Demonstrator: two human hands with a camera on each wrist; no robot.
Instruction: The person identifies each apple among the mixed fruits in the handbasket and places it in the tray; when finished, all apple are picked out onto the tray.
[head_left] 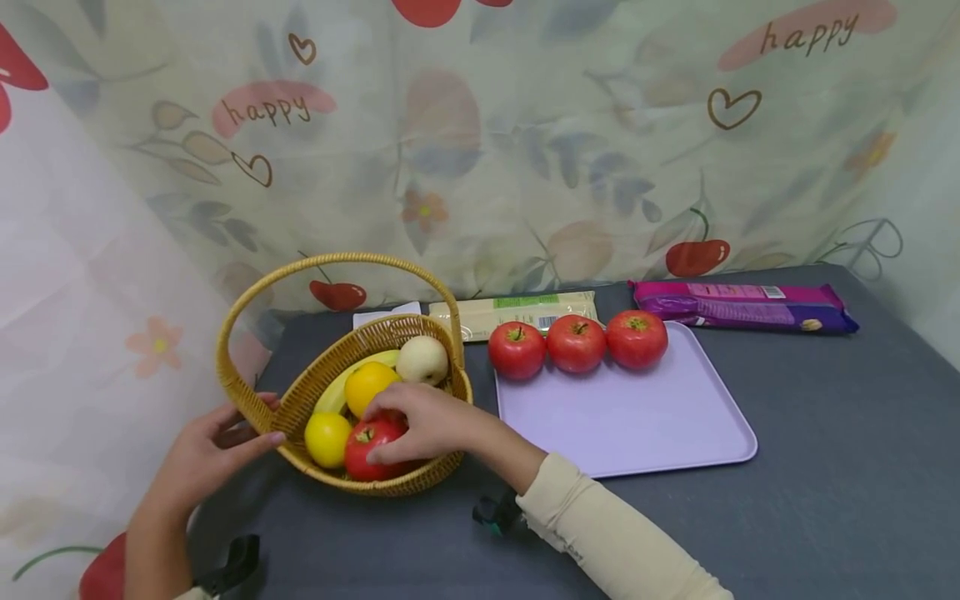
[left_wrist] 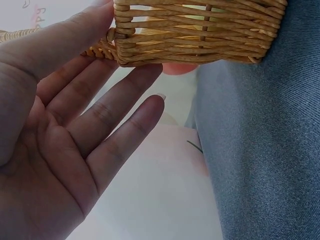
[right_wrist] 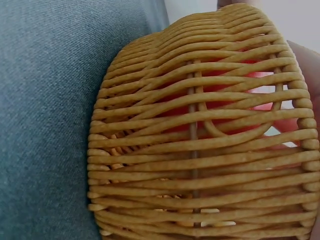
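A wicker basket [head_left: 442, 479] with a tall arched handle stands at the left of the table. My left hand [head_left: 202, 454] holds its left end where the handle meets the rim; in the left wrist view, the thumb [left_wrist: 75, 32] and long fingers lie on either side of the wicker. My right hand [head_left: 427, 425] reaches inside and grips a red apple [head_left: 367, 458] at the near side, thumb and fingertips around its top. Beside that apple are a yellow round fruit [head_left: 327, 440], an orange [head_left: 367, 385], a banana [head_left: 330, 396] and a pale pear [head_left: 423, 360]. Through the weave [right_wrist: 200, 150], red shows in the right wrist view.
Three red apples [head_left: 576, 343] line the far edge of a lilac tray [head_left: 630, 425] right of the basket. Behind lie a beige packet [head_left: 517, 312], a purple snack packet [head_left: 750, 307] and a white item [head_left: 386, 313]. A patterned curtain [head_left: 495, 167] backs the dark table [head_left: 825, 458].
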